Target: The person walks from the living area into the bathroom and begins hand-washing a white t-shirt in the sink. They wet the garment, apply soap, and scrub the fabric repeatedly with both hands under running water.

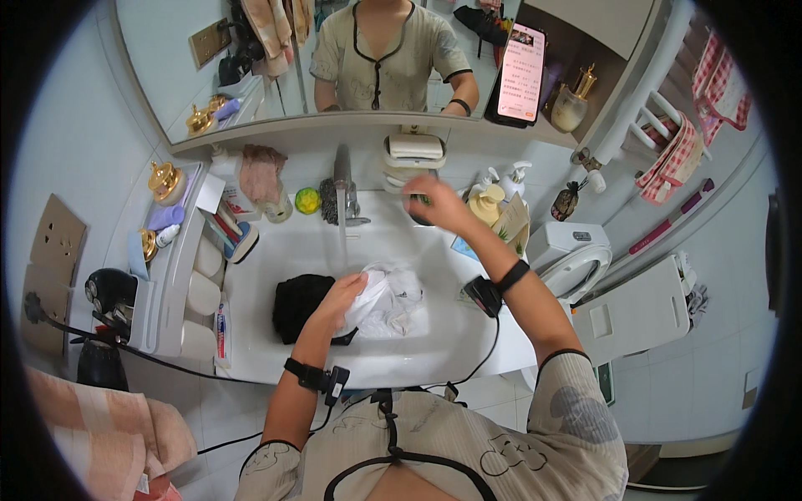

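In the white sink basin (263, 250), my left hand (343, 295) grips a bunched white cloth (398, 294). Beside it on the left lies a dark black cloth (302, 307). Water runs from the metal faucet (342, 172) in a thin stream behind my left hand. My right hand (432, 201) is raised at the back rim, blurred, below the wall soap dish (415, 161) that bears a pale bar. A round dark-rimmed object (421, 216) shows partly behind its fingers; whether the hand touches it is unclear.
Pump bottles (489, 201) crowd the back right corner. On the left, a shelf unit (169, 275) holds jars and cups, with a toothpaste tube (222, 332) beside it. A lit phone (520, 75) leans by the mirror (250, 69). A toilet (573, 260) stands right; wrist cables (489, 354) trail below.
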Motion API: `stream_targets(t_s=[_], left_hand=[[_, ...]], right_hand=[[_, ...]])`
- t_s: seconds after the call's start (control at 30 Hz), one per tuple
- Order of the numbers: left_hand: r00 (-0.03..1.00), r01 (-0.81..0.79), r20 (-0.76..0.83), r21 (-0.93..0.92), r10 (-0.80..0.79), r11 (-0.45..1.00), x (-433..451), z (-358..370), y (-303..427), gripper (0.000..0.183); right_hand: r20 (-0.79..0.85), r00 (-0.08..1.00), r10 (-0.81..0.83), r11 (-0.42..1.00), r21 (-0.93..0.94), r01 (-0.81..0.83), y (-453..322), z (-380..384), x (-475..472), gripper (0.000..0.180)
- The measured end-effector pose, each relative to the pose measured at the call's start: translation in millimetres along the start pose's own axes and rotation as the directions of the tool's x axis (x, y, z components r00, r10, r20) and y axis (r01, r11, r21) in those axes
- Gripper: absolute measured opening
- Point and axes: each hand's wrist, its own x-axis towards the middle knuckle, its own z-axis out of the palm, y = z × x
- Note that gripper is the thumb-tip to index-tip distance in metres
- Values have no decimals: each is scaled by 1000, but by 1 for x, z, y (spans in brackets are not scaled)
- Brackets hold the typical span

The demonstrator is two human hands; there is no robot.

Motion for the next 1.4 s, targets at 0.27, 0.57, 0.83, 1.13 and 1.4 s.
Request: stream_targets(t_s=[0.27,0.57,0.83,1.13,1.4], left_hand=[[979,118,195,-323,-56,939,-12,7,-5,48],[997,51,76,-243,-34,969,-15,-8,-2,48],[992,-58,-123,-314,19,948,11,-7,1,44],[989,46,142,-508,31,860,16,-1,6,36],[975,75,188,-786,122,614,8,1,7,58]], right_hand=[[108,975,192,848,-518,-110,67,-16,79,59],[211,944,252,902,-404,-150,64,-20,98,69],[329,922,203,920,-387,-64,62,-27,97,67],[120,986,118,878,-477,-47,82,-27,82,49],[159,955,249,965,-122,-231,-47,10,22,59]])
